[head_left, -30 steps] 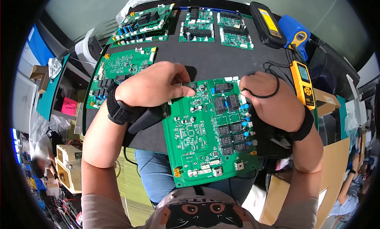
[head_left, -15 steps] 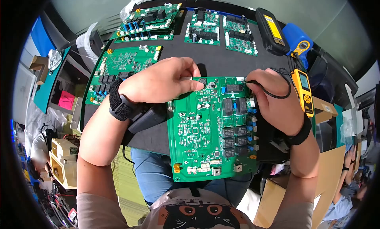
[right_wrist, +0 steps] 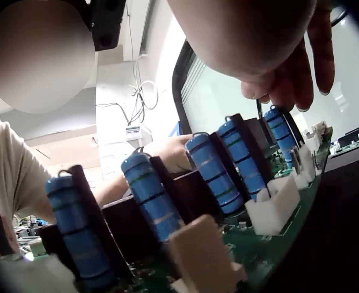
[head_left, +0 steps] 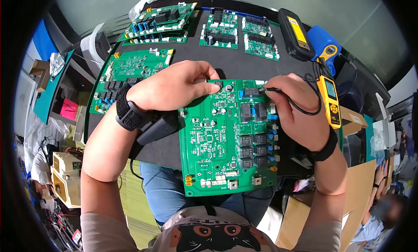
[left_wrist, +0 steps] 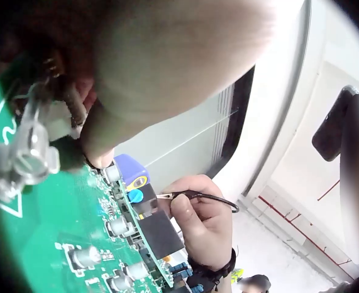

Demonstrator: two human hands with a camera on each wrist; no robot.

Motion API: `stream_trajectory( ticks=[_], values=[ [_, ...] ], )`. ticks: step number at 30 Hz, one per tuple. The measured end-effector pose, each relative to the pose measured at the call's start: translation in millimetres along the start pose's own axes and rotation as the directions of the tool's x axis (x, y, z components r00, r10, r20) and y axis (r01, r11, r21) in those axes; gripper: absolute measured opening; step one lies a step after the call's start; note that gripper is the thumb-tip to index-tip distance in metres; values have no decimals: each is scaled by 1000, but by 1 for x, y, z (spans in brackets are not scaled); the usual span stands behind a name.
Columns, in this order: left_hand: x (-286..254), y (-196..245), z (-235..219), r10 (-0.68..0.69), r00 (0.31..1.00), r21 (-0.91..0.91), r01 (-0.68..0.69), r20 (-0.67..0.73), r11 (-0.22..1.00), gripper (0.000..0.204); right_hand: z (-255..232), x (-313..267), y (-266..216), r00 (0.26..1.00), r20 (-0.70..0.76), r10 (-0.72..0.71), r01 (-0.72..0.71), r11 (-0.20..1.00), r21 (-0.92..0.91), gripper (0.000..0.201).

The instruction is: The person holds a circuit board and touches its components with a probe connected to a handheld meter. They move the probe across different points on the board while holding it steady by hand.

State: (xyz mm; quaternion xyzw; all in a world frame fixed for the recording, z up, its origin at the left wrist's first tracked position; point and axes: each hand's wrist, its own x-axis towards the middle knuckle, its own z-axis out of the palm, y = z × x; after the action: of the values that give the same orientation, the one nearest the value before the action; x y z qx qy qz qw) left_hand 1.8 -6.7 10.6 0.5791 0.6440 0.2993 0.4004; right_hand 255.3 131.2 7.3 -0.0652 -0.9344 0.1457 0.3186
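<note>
A large green circuit board (head_left: pixel 209 156), with black relays (head_left: pixel 246 141) and blue resistors along its right side, is held over the bench's front edge. My left hand (head_left: pixel 174 87) grips its upper left edge, the thumb lying on the face beside a round component. At the upper right corner my right hand (head_left: pixel 300 106) pinches a thin black test lead (head_left: pixel 300 109). In the left wrist view, the metal tip of this lead (left_wrist: pixel 165 196) points at the board's edge by a blue component (left_wrist: pixel 135 196). Tall blue resistors (right_wrist: pixel 213 171) stand below my right hand in the right wrist view.
A similar green board (head_left: pixel 139 67) lies at the left, with stacked boards (head_left: pixel 161 23) behind it. Several small boards (head_left: pixel 224 30) lie at the back. To the right are a yellow handheld meter (head_left: pixel 329 99) with cables, a black case (head_left: pixel 296 34) and a blue-cased instrument (head_left: pixel 324 43).
The board has turned slightly straighter and moved up in the head view. My right hand has rolled so that thumb and finger show pinching the lead. The left hand keeps its grip.
</note>
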Motion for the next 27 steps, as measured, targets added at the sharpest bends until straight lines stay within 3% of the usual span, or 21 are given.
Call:
stream_trajectory(
  ticks=[5,7,13,19,22,27],
  values=[
    [1,-5,-1,2,999,-41,-1,41,999,20,1,0,1,1000,9,6,-6,1000,2,15],
    [0,-1,-3,-38,999,-26,38,11,999,20,1,0,1,1000,-20,1,-2,1000,-7,15],
    [0,-3,-2,8,999,-44,-10,-42,999,20,1,1,-2,997,-76,-1,-2,999,-41,14],
    [7,-13,5,75,996,-29,-77,-51,997,21,2,-1,-1,998,-50,39,-43,996,-73,13],
    [8,-12,5,48,998,34,-46,-47,998,21,0,-2,-2,997,-2,77,-77,989,-123,11],
    [5,-7,7,90,993,8,-90,-81,996,18,2,-6,-1,988,-26,155,-155,988,19,8]
  ],
)
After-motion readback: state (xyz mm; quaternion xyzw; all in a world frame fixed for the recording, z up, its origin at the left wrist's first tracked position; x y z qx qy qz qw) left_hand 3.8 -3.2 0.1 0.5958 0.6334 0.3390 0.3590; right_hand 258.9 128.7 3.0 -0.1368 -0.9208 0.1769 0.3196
